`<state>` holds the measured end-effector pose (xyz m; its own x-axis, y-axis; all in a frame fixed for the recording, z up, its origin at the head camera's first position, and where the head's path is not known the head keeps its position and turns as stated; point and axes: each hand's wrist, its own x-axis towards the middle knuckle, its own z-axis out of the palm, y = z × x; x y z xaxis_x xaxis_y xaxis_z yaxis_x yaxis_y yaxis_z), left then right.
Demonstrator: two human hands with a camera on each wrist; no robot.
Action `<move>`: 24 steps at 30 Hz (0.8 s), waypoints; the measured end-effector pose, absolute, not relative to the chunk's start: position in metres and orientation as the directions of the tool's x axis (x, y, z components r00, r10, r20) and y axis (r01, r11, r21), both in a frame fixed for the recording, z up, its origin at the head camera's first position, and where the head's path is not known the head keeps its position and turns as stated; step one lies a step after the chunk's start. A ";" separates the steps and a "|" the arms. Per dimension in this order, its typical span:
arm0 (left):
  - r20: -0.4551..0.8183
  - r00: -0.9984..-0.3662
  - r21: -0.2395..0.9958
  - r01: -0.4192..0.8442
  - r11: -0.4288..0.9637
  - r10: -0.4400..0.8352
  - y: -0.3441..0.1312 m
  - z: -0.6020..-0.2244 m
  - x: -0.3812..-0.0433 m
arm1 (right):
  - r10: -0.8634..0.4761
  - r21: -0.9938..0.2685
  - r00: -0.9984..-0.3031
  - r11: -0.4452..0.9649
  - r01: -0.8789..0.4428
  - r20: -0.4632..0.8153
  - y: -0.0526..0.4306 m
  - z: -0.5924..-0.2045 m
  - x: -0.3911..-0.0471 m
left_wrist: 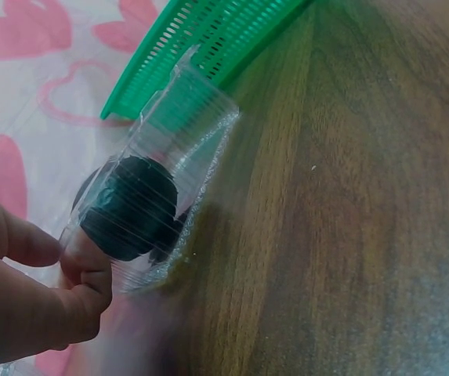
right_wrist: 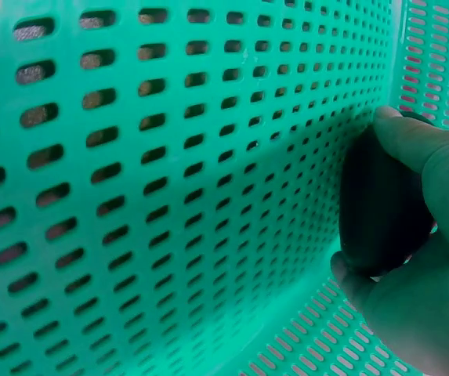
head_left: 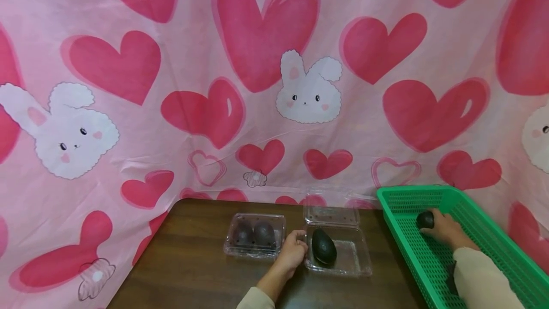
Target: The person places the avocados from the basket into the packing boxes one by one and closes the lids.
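My left hand (head_left: 293, 252) pinches the left rim of an open clear plastic clamshell box (head_left: 353, 257), its lid (head_left: 331, 214) tilted back. One dark avocado (head_left: 323, 247) lies in the left half of that box. The left wrist view shows the left thumb and fingers (left_wrist: 83, 291) on the rim, with the avocado (left_wrist: 130, 207) behind the clear wall. Over in a green plastic basket (head_left: 403, 247), my right hand (head_left: 446, 228) grips another avocado (head_left: 425, 220). Up close, the right wrist view has thumb and fingertips around this dark avocado (right_wrist: 381, 204), beside the slotted wall.
A closed clamshell box (head_left: 255, 253) holding two avocados stands left of my left hand. Another dark item (head_left: 452, 278), partly hidden by the right sleeve, lies nearer in the basket. Behind the brown wooden table (head_left: 193, 261) hangs a pink cloth (head_left: 257, 128) with hearts and rabbits.
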<state>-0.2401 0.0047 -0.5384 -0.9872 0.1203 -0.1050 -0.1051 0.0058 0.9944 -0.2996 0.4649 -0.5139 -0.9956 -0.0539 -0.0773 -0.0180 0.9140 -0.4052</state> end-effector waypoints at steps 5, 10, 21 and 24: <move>-0.102 -0.987 0.995 -0.103 0.002 0.124 0.004 -0.537 -0.240 | -0.029 -0.415 -0.997 0.910 0.004 -0.074 0.466 -0.518 -0.300; -0.103 -0.986 0.995 -0.104 0.003 0.132 0.005 -0.538 -0.240 | -0.008 -0.417 -0.998 0.909 0.021 -0.069 0.467 -0.520 -0.299; -0.087 -0.989 0.996 -0.086 0.013 0.120 0.005 -0.543 -0.242 | 0.026 -0.412 -0.999 0.910 0.042 -0.043 0.465 -0.527 -0.298; -0.094 -0.988 0.996 -0.093 0.015 0.123 0.004 -0.542 -0.243 | 0.041 -0.416 -0.998 0.907 0.060 -0.054 0.463 -0.526 -0.298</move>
<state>-0.2427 0.0042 -0.5423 -0.9880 0.1225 -0.0938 -0.0927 0.0147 0.9956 -0.2983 0.4628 -0.5261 -0.9977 0.0410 -0.0541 0.0598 0.9073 -0.4162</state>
